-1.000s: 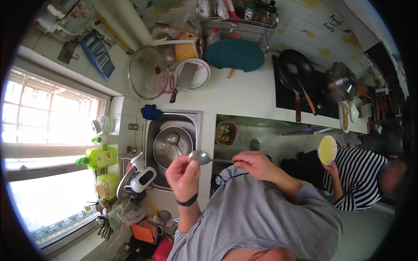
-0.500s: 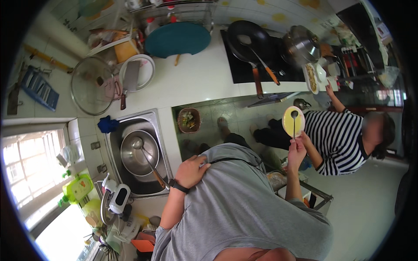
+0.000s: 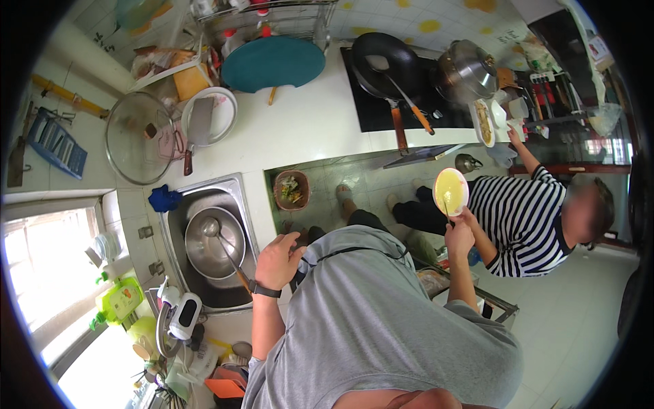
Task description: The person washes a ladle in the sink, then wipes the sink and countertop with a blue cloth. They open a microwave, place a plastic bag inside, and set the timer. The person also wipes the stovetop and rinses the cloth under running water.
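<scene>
My right hand (image 3: 459, 240) is closed around the thin handle of a spoon (image 3: 447, 208). The spoon dips into yellow liquid in a pale bowl (image 3: 464, 202), and its head is hard to make out there. Another person's hand (image 3: 470, 219) is at the bowl's near edge, close beside mine. With its fingers loosely apart and nothing in it, my left hand (image 3: 277, 262) hovers between the sink (image 3: 176, 253) and my grey shirt. In the sink sits a steel basin (image 3: 197, 247) with a ladle (image 3: 230, 254) leaning in it.
On the black cooktop (image 3: 355, 88) are a wok (image 3: 371, 51) with a turner and a lidded steel pot (image 3: 465, 70). A person in a striped top (image 3: 518, 215) stands at my right. A bin with scraps (image 3: 278, 201) is on the floor. A cleaver (image 3: 199, 123) lies across a bowl.
My left hand has lifted off my shirt and shifted left toward the sink. The spoon has turned down into the yellow liquid, and the bowl has moved slightly left.
</scene>
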